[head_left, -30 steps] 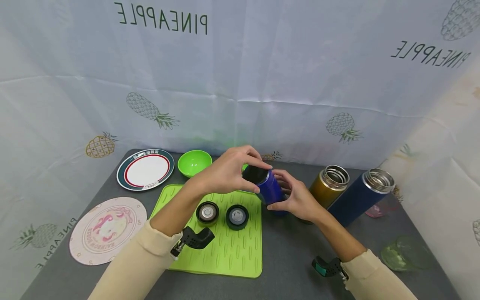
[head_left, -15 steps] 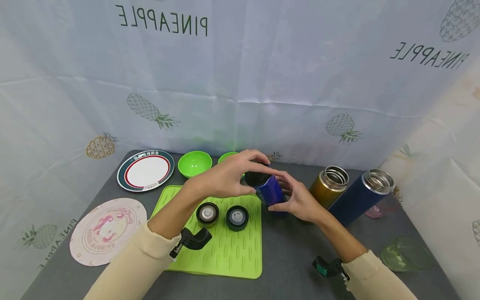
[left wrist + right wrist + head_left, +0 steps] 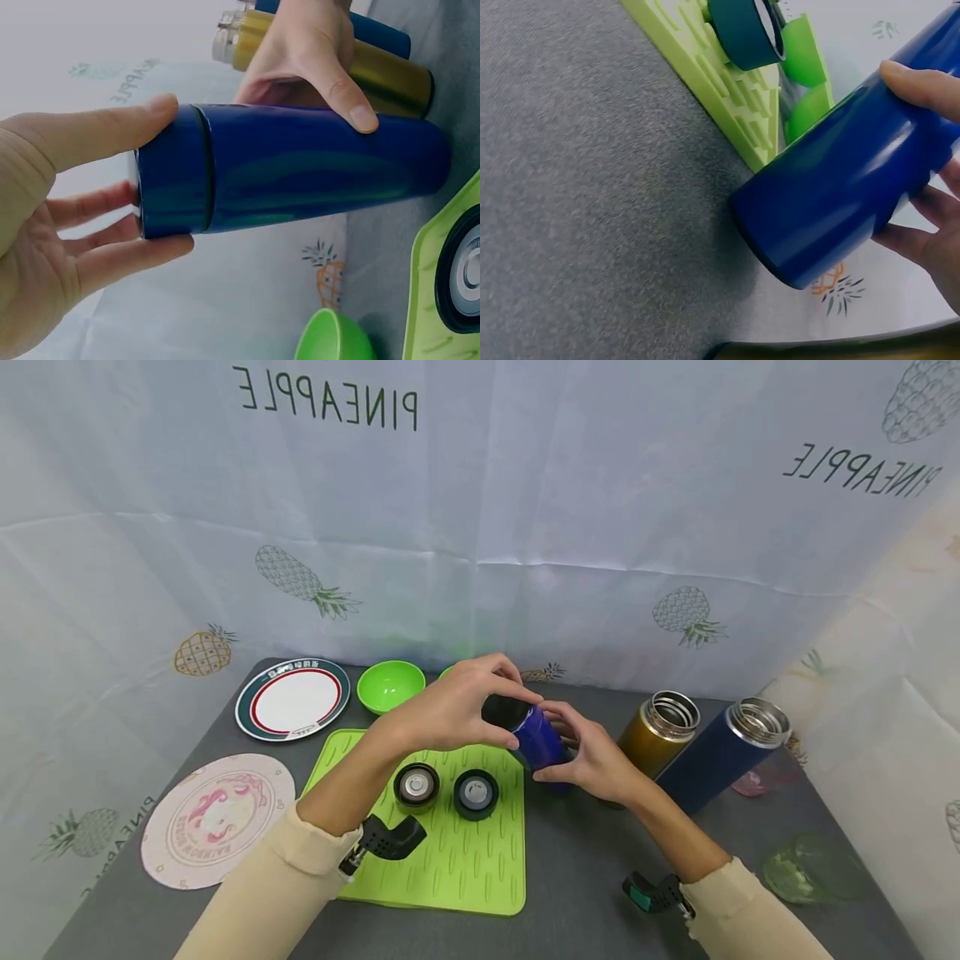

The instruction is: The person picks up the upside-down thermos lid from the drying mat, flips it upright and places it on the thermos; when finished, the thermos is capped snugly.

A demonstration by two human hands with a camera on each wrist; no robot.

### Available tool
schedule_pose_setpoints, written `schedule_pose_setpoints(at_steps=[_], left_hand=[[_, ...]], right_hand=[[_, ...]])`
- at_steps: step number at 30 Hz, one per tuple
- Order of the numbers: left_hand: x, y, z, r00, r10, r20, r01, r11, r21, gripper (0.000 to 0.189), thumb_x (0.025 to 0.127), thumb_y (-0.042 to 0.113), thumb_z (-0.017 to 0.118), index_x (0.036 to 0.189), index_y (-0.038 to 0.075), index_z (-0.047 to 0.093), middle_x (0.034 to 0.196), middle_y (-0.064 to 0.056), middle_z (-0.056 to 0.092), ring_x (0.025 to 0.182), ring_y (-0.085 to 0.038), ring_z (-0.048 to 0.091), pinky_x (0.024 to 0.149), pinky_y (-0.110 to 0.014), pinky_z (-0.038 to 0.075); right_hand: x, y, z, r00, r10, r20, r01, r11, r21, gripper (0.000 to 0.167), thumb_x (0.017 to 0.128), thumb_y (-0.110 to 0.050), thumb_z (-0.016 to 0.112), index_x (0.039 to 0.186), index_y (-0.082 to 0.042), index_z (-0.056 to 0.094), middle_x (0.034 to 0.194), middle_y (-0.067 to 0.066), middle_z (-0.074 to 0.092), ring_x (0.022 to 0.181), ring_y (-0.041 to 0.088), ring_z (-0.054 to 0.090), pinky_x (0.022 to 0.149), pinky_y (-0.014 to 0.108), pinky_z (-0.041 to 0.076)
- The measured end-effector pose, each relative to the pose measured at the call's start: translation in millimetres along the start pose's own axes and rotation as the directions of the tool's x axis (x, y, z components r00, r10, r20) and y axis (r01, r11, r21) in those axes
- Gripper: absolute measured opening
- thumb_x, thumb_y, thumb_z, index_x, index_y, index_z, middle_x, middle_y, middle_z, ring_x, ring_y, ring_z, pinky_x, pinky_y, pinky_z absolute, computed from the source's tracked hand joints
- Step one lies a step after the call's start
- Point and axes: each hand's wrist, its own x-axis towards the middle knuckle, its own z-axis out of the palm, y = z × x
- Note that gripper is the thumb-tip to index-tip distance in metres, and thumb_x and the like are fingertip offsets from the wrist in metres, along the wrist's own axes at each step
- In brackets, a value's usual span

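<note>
A blue thermos bottle [image 3: 541,740] is held between both hands over the dark tabletop, just off the green mat's right edge. My left hand [image 3: 454,708] grips its lid [image 3: 172,176] from above, thumb on one side and fingers on the other. A thin dark seam separates that lid from the body in the left wrist view. My right hand [image 3: 598,762] holds the bottle's body [image 3: 855,169], thumb on the near side, fingers wrapped behind. The right hand hides part of the body in the head view.
Two lids, one dark-rimmed [image 3: 416,786] and one dark teal [image 3: 476,794], lie on the green mat [image 3: 450,877]. Open yellow [image 3: 647,739] and navy [image 3: 708,760] bottles stand right. Green bowls [image 3: 390,686], a plate [image 3: 292,699], a pink round mat [image 3: 217,822] and a clear glass [image 3: 813,868] surround.
The left fingers swung a little rightward over the lid, then came back left. The right hand has kept its hold on the bottle in nearly the same place.
</note>
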Motion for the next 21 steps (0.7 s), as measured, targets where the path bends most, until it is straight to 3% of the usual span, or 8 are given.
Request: schedule_pose_setpoints(at_steps=[6,12,21], left_hand=[[0.1,-6.0,-2.5,0.997,0.079,0.017,-0.079,0.997,0.025,0.049,0.08,0.017,0.088,0.127,0.018,0.074,0.127,-0.006,0.061,0.117,-0.022,0.058,0.1,-0.04,0.05],[-0.4,-7.1,-6.3,0.981,0.177,0.076,-0.182,0.981,0.066,0.046,0.079,0.014,0.088,0.123,0.02,0.076,0.131,-0.006,0.06,0.126,-0.022,0.056,0.105,-0.041,0.05],[0.1,-9.1,-8.9,0.959,0.242,0.149,-0.251,0.967,0.04,0.046,0.077,0.012,0.089,0.121,0.022,0.077,0.133,-0.005,0.062,0.134,-0.023,0.053,0.111,-0.045,0.047]], right_hand=[[1.9,1.3,-0.3,1.0,-0.016,0.008,0.016,1.0,0.001,0.089,0.076,-0.015,0.09,0.15,-0.019,0.041,0.142,0.017,0.06,0.128,0.042,0.063,0.105,0.062,0.05],[1.6,1.3,-1.0,0.999,-0.03,0.021,0.03,1.0,0.004,0.087,0.077,-0.014,0.09,0.149,-0.015,0.041,0.142,0.018,0.06,0.128,0.041,0.063,0.104,0.06,0.051],[0.9,0.1,-3.5,0.998,-0.029,0.048,0.028,1.0,0.009,0.087,0.076,-0.013,0.091,0.148,-0.017,0.042,0.144,0.016,0.059,0.128,0.042,0.063,0.105,0.061,0.051]])
